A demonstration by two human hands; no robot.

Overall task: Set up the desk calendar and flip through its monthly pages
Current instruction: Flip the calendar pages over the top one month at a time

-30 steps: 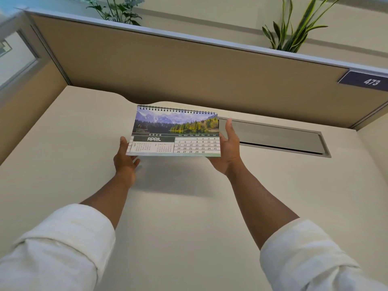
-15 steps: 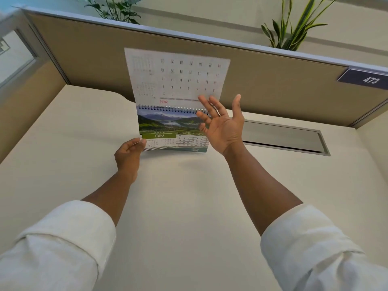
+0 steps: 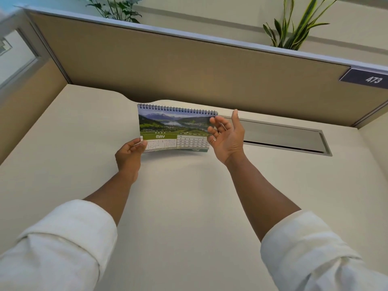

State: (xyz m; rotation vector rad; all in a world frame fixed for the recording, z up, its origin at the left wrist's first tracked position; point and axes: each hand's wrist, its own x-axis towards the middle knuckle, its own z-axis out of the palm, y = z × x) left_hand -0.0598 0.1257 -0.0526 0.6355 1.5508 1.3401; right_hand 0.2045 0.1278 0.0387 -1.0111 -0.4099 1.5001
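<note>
Above the bench (image 3: 189,206), my left grip (image 3: 130,153) pinches the desk calendar (image 3: 174,129) corner; right grip (image 3: 227,136) spread apart; one-handed, it may slip.

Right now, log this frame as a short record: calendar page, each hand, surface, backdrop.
calendar: desk calendar, spiral edge up, MAY page showing
left hand: left hand pinches the calendar's lower left corner
right hand: right hand open, fingers spread at the calendar's right edge, no grip
surface: beige desk
backdrop: partition with plate reading 473
</note>
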